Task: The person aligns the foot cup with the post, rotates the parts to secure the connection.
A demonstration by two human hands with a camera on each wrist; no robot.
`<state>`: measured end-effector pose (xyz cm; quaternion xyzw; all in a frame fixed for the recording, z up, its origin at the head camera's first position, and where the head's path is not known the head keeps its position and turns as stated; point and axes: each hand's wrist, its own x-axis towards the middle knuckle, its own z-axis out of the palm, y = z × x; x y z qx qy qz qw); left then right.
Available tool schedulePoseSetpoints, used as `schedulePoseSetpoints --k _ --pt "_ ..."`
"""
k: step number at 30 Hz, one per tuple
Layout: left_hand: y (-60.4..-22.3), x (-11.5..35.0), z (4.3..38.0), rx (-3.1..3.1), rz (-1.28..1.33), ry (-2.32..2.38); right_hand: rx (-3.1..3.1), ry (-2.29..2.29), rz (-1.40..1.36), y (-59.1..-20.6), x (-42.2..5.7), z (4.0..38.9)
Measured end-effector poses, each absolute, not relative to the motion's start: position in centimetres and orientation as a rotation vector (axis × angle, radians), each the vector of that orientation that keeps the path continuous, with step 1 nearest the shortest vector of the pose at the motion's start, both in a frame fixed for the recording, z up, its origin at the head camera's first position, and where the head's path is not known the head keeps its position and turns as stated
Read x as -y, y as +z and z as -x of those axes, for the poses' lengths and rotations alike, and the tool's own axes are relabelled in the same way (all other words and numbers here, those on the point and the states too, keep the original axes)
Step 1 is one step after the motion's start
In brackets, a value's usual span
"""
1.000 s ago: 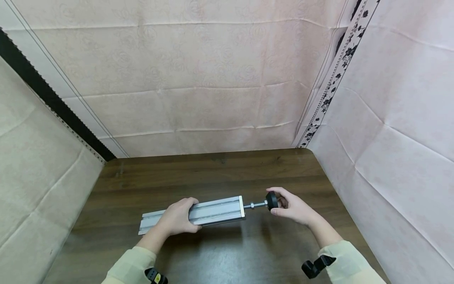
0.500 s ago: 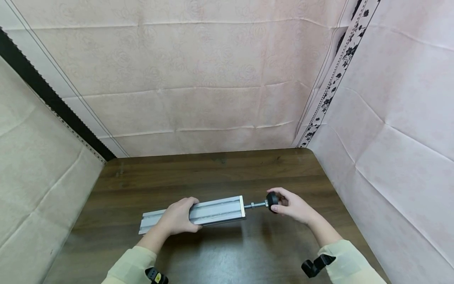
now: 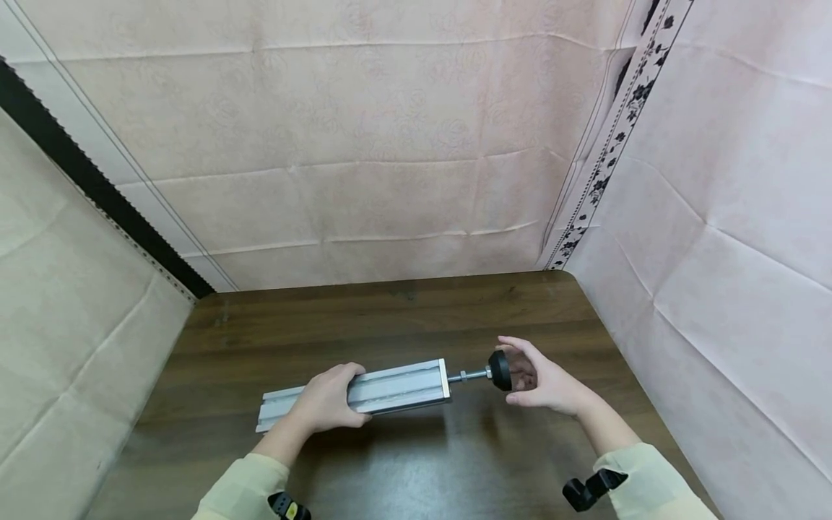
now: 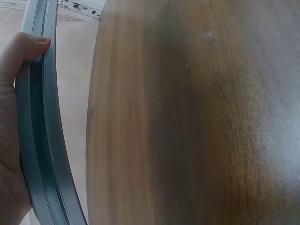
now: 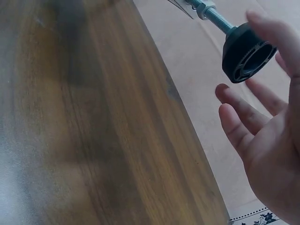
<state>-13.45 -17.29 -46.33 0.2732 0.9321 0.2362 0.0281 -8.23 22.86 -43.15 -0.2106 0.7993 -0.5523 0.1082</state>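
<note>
My left hand [image 3: 328, 399] grips a silver aluminium profile [image 3: 399, 386], thumb on the near side and fingers over the far side. In the left wrist view the thumb lies along the grooved face of the profile [image 4: 49, 122]. A threaded rod with a nut [image 3: 464, 376] sticks out of the profile's right end and carries a round black levelling foot [image 3: 500, 370]. Around that foot my right hand [image 3: 542, 379] is spread, thumb and fingers apart. The right wrist view shows the hollow underside of the foot [image 5: 251, 56] facing the palm, with loosely bent fingers [image 5: 241, 110] below it.
The profile is held above a brown wooden table [image 3: 390, 318], its shadow falling below. Pale cloth [image 3: 390, 144] hangs behind the table and at both sides. A black wrist mount [image 3: 593, 490] sits on the right sleeve, another [image 3: 289, 505] on the left.
My right thumb and fingers, pinching the levelling foot half a second ago, have let go and spread, and the hand has shifted slightly right. The left hand and profile have hardly moved.
</note>
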Motion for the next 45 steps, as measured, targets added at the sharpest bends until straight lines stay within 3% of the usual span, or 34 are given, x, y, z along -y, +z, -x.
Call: schedulePoseSetpoints --k 15,24,45 --pt "-45.9 17.6 13.7 -2.869 -0.869 0.724 -2.488 -1.505 0.790 -43.6 -22.2 8.7" --pt "-45.8 17.6 13.8 -2.885 -0.855 0.716 -2.421 -1.511 0.609 -42.7 -22.3 8.6" --pt "-45.7 17.7 13.4 -2.851 -0.822 0.760 -2.373 -1.544 0.524 -42.0 -22.1 8.7"
